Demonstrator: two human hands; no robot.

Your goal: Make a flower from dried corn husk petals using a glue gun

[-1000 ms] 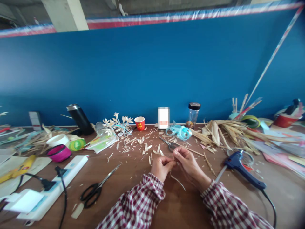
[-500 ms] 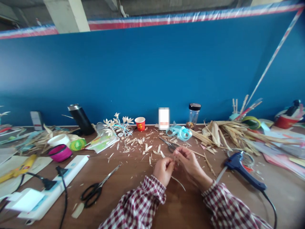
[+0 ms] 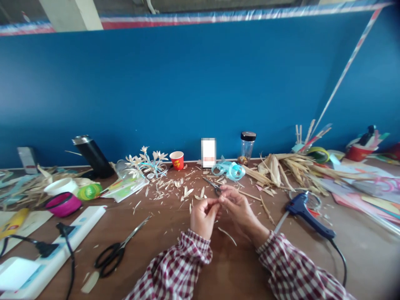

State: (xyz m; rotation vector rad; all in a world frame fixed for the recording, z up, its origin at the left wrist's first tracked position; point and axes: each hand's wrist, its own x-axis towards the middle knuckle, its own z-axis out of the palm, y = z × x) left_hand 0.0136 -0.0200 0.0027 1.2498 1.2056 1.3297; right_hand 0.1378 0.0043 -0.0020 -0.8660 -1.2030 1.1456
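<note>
Pale strip [image 3: 228,235]: just below the fingers; lying or hanging, cannot tell. A dropping cuff [image 3: 196,243] could sweep it aside.
Left hand [image 3: 201,218], right hand [image 3: 240,208]: fingertips together; clamped on what, too small to tell.
Glue gun [image 3: 302,205]: near right forearm; outward elbow might knock it.
Open room: bare table [image 3: 162,233] leftward to scissors [image 3: 121,246].
Far edge: blue panel [image 3: 175,91], shut off.
</note>
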